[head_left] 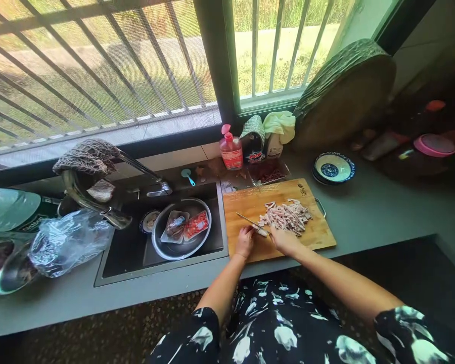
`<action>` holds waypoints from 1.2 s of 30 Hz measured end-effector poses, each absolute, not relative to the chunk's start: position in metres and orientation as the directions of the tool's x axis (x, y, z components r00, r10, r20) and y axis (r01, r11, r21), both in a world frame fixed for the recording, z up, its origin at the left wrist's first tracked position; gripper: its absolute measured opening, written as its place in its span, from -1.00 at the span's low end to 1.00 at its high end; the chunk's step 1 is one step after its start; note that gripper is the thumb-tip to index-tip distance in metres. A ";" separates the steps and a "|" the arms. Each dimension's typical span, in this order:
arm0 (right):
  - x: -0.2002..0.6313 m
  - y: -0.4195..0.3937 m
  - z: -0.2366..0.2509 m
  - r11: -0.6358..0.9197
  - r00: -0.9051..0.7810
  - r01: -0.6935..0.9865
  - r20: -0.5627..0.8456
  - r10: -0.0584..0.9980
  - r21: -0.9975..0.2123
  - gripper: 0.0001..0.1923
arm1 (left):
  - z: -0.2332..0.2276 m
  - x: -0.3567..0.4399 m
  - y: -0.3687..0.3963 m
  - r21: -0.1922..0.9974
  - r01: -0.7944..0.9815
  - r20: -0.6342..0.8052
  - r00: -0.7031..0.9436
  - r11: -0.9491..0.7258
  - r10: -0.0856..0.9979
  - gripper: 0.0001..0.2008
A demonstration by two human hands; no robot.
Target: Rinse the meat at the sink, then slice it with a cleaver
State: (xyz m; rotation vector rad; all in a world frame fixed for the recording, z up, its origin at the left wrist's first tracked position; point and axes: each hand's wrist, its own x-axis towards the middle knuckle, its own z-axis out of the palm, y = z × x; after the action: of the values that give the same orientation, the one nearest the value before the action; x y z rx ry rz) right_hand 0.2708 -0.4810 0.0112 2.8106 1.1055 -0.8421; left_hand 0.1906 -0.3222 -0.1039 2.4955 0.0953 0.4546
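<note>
Left hand (244,241): fingers curled around the handle of a knife (250,221), at the near left part of the cutting board (318,233).
Knife: blade runs from up-left down to the right, its tip end meeting the meat between the two hands.
Right hand (285,239): fingers bent narrow and pressed down on a small piece of meat (263,232), just beside the blade.
Cut meat (288,215): a heap of pale pink strips lies on the board just beyond the right fingers.
Cutting board: wooden, flat on the grey bench (379,212), under both hands.
Sink (125,253): to the left of the left fingers; a metal bowl (163,247) in it holds two packets.
Soap bottle (231,150): pink, well beyond the fingers near the window.
Patterned dish (333,168): beyond the board, to the right of the fingers.
Plastic bag (68,240): crumpled, far left past the sink.
</note>
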 end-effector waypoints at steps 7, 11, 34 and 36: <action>0.278 -0.462 0.003 -0.712 0.554 0.680 -0.513 0.655 -0.175 -0.71 | -0.106 0.196 -0.328 0.480 0.037 0.271 0.944 -0.876 0.189 -0.77; 0.277 -0.491 -0.005 -0.702 0.560 0.700 -0.511 0.652 -0.130 -0.74 | -0.102 0.200 -0.329 0.474 0.076 0.233 0.950 -0.877 0.209 -0.76; 0.289 -0.455 -0.003 -0.696 0.522 0.694 -0.539 0.661 -0.182 -0.71 | -0.104 0.198 -0.326 0.462 0.022 0.273 0.948 -0.886 0.166 -0.83; 0.297 -0.447 -0.002 -0.700 0.534 0.684 -0.513 0.672 -0.205 -0.70 | -0.101 0.198 -0.327 0.498 0.001 0.287 0.944 -0.867 0.165 -0.85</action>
State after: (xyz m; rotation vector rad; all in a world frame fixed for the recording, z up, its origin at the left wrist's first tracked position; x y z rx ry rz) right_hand 0.2968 -0.4475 -0.0020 2.7332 1.2079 -0.8990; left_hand 0.1975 -0.3266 -0.1007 2.5887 0.1184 0.4403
